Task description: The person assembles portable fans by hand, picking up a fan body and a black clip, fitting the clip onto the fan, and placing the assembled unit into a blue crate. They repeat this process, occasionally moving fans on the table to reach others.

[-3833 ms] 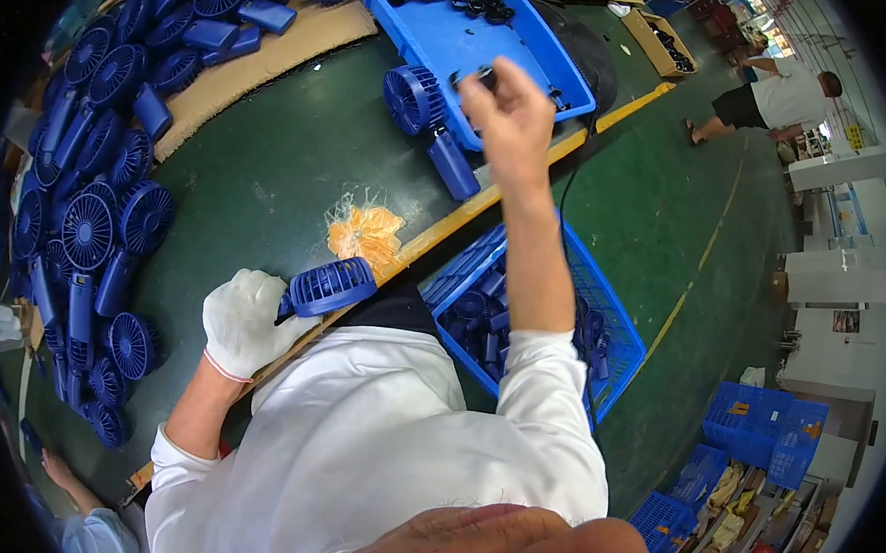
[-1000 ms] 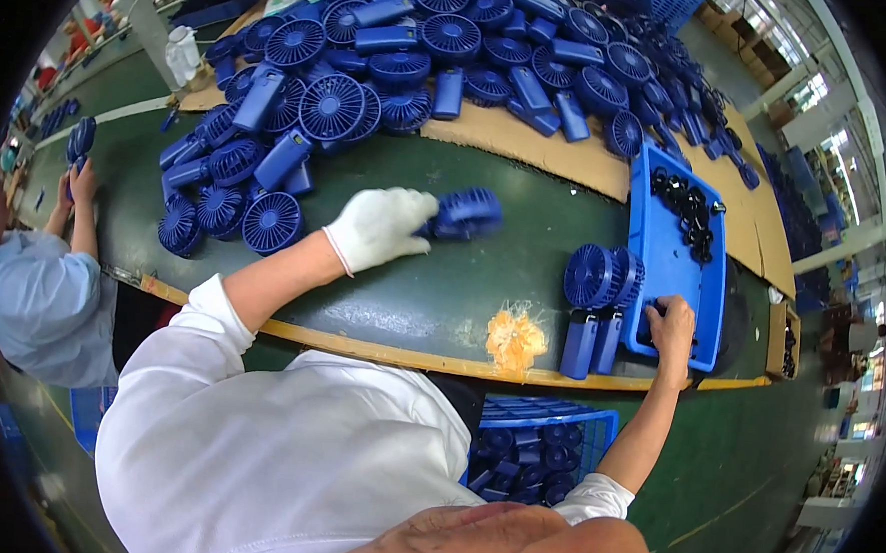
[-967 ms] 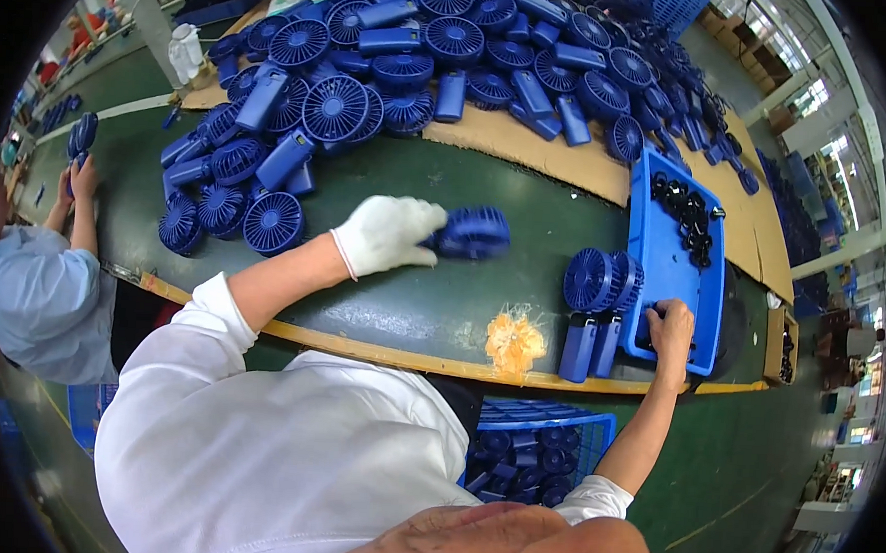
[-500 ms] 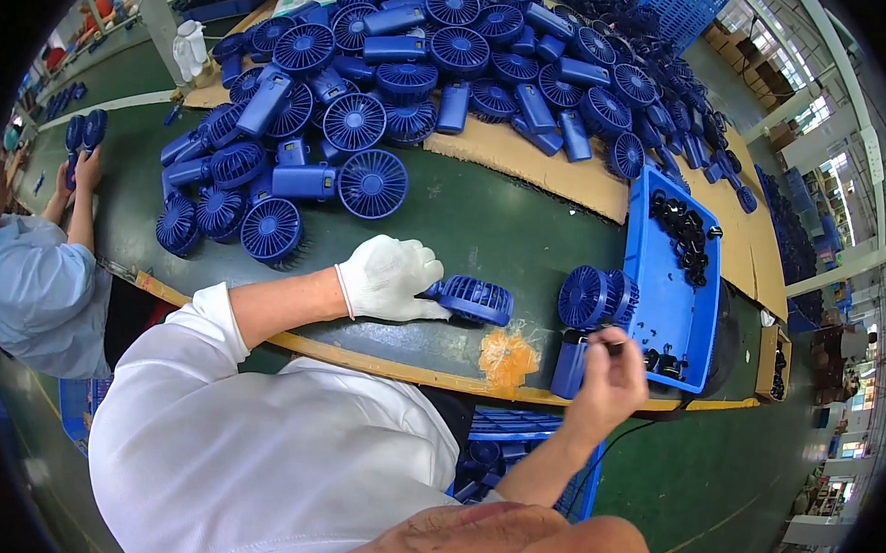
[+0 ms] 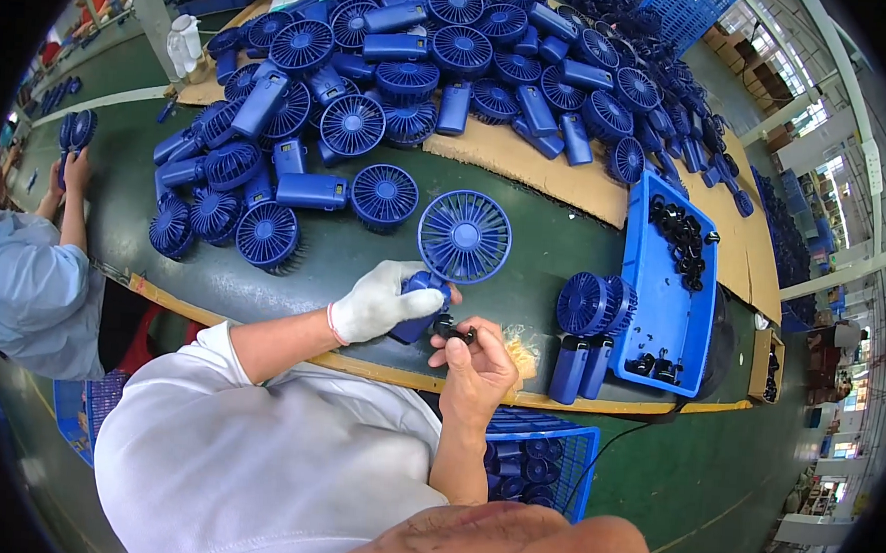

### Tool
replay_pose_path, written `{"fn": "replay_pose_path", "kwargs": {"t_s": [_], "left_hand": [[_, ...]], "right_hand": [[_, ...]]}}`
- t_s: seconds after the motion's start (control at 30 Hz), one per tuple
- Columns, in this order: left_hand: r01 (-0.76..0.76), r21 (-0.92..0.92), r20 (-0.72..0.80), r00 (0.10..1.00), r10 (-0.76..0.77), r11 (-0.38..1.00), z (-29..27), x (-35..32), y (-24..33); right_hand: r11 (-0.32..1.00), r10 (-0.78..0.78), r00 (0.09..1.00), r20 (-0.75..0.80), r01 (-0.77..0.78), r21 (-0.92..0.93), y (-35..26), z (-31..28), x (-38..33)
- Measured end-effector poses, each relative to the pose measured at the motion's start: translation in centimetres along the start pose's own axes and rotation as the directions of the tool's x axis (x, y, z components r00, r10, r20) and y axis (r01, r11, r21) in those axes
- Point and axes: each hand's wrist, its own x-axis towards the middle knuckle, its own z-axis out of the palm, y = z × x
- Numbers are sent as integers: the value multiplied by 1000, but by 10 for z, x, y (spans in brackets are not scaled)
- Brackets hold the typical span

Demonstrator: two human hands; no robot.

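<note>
In its white glove, my left hand (image 5: 369,303) grips a blue handheld fan (image 5: 464,236) by the handle. The fan's round grille tilts up and away from me. My bare right hand (image 5: 475,373) pinches a small black plastic part (image 5: 453,329) close against the lower side of the handle. Whether that part touches the handle, I cannot tell. Two more blue fans (image 5: 584,304) lie side by side to the right, their handles toward the table's front edge. Beyond them is a blue tray (image 5: 665,313) with several black parts (image 5: 681,229) in it.
A large heap of blue fans (image 5: 354,125) covers the table's far side, partly on cardboard (image 5: 490,151). Below the front edge stands a blue crate (image 5: 581,464) with fans inside. A small box (image 5: 762,363) sits at the right. At the left, a co-worker (image 5: 32,275) holds fans.
My left hand has lifted the fan and turned its grille upward. My right hand has come left from beside the tray to the fan, carrying the black part.
</note>
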Motion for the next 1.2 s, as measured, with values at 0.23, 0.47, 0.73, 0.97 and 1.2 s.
{"fn": "replay_pose_path", "kwargs": {"t_s": [0.23,0.47,0.73,0.97,1.2], "left_hand": [[-216,580,162,976,149,785,6,-7,26],[-104,707,112,993,34,700,9,0,18],[-148,696,140,988,70,703,6,-4,0],[175,-27,295,942,-159,984,17,-27,-11],[35,104,-3,999,-35,994,19,-28,-33]], "right_hand": [[994,83,997,4,-83,71,14,4,-4],[989,107,988,-115,-118,-94,28,-8,-2],[955,259,964,-62,-265,-130,57,-40,-11],[946,320,947,-19,-321,-38,21,-3,-2],[715,-254,964,83,245,-655,-1,7,8]]}}
